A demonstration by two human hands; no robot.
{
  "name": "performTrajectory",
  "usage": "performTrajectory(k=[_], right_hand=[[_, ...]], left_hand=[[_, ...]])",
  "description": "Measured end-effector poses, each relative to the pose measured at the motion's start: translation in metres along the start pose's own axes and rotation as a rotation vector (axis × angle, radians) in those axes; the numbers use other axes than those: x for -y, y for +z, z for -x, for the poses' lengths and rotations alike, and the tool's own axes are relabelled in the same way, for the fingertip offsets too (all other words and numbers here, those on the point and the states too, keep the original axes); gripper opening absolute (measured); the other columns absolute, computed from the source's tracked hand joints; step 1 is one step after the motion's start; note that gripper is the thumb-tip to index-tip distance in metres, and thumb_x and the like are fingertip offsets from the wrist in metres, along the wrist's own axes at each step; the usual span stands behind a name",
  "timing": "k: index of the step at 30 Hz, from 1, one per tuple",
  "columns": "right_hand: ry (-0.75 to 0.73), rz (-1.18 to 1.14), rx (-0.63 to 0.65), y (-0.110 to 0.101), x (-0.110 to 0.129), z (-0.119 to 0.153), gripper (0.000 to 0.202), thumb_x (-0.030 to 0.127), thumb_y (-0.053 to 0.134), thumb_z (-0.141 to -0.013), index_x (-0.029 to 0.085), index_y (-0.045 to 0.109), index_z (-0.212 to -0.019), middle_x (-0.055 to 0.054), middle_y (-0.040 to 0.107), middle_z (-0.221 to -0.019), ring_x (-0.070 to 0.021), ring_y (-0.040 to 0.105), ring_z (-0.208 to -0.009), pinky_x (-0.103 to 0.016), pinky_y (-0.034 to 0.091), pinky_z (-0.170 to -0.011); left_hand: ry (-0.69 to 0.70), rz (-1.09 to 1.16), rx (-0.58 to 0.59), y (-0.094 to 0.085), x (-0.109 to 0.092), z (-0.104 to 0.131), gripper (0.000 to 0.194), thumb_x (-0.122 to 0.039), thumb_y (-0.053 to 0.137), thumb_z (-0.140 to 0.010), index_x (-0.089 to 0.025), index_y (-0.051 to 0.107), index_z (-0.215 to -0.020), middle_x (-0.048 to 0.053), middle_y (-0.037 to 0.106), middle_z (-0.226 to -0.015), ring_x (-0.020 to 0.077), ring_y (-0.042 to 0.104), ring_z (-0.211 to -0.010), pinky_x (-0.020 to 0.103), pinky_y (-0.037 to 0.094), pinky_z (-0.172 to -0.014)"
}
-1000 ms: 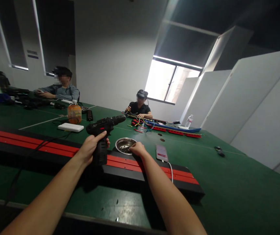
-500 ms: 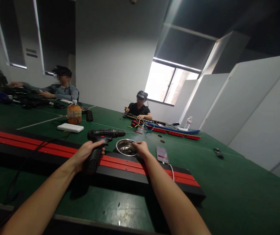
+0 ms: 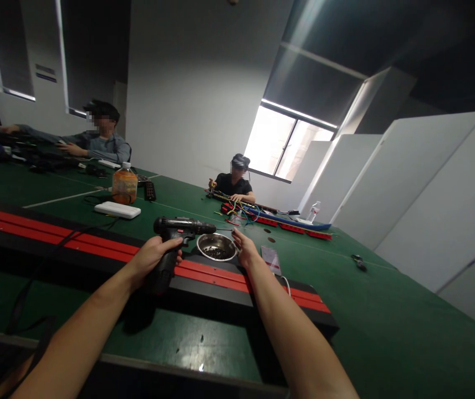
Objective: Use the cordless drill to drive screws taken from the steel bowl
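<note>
My left hand (image 3: pixel 158 256) is wrapped round the grip of a black power drill (image 3: pixel 179 226), whose long thin bit points right. At the bit's tip is my right hand (image 3: pixel 243 246), its fingers closed together; anything pinched there is too small to make out. Below the bit, a round metal bowl (image 3: pixel 217 239) with small dark pieces inside stands at the far edge of a long black and red beam (image 3: pixel 210 277). The beam lies across the green table (image 3: pixel 204 338) in front of me.
A white power bank (image 3: pixel 117 209) and an orange bottle (image 3: pixel 124 184) stand at left. A phone (image 3: pixel 270 258) with a white cable lies right of my right hand. Two people sit across the table, near coloured wires (image 3: pixel 237 212) and dark equipment.
My right hand has come up out of the bowl to the tip of the drill bit. The drill has moved slightly right and up in the view.
</note>
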State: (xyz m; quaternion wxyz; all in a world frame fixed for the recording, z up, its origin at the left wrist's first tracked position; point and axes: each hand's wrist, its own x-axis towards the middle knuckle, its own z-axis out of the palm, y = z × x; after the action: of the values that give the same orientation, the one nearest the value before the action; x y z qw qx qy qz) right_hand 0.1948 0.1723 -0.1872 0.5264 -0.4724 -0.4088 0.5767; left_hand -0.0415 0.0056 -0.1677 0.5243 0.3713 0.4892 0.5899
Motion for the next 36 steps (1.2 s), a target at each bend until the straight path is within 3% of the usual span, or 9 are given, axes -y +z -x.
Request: performTrajectory(k=[22,28,36], right_hand=[[0.104,-0.059,0.054,-0.0022,-0.0032,-0.0051,0.029,0.041,0.075,-0.077,0.02,0.07,-0.097,-0.008,0.065,-0.131,-0.0227,0.059,-0.119,-0.03,0.05,-0.088],[0.047,-0.014,0.051,-0.0012,-0.0026,-0.0026,0.029,0.039,0.075,-0.078,0.019,0.071,-0.098,-0.009,0.066,-0.129,-0.023,0.061,-0.116,-0.029,0.05,-0.085],[-0.006,0.03,0.025,-0.0015,-0.005,-0.006,0.032,0.042,0.076,-0.075,0.015,0.072,-0.092,-0.012,0.073,-0.101,-0.0244,0.065,-0.098,-0.03,0.05,-0.077]], left_hand=[[-0.016,-0.021,-0.003,0.0019,-0.0035,0.0031,0.022,-0.03,0.075,-0.077,-0.011,0.063,-0.079,0.009,0.07,-0.07,0.0195,0.068,-0.058,0.029,0.056,-0.044],[-0.019,-0.015,-0.002,0.0032,-0.0052,0.0057,0.023,-0.031,0.077,-0.076,-0.012,0.064,-0.079,0.009,0.07,-0.069,0.0201,0.068,-0.057,0.029,0.056,-0.044],[-0.019,-0.025,-0.004,0.0042,-0.0053,0.0051,0.023,-0.03,0.076,-0.077,-0.011,0.063,-0.078,0.009,0.07,-0.069,0.0196,0.068,-0.056,0.028,0.055,-0.044]])
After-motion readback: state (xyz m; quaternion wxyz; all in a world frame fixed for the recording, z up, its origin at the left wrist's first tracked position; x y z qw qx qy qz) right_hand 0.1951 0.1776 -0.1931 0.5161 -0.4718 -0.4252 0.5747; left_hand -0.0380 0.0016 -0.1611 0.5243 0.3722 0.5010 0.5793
